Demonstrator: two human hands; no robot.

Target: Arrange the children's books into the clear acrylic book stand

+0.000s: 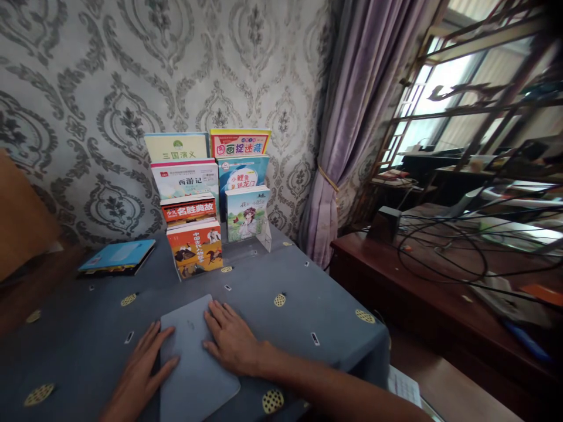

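Note:
A closed, flat grey laptop (pixel 193 357) with rounded corners lies on the dark blue tablecloth (pixel 255 322). Along its left edge rests my left hand (pixel 143 363), fingers stretched out and thumb over the top. My right hand (pixel 233 337) lies across its right edge, fingers spread and tips on the surface. Neither hand is wrapped around anything. Behind the laptop stands a clear display rack (pixel 264 233) with several upright books, among them an orange book (pixel 197 249) in front and a green illustrated book (pixel 247 214) to its right.
A blue book (pixel 118 256) lies flat at the table's back left, near a blurred brown object (pixel 24 217). Patterned wallpaper (pixel 127 111) and a purple curtain (pixel 347 111) stand behind. To the right, a dark red desk (pixel 365 264) carries tangled black cables (pixel 440 278).

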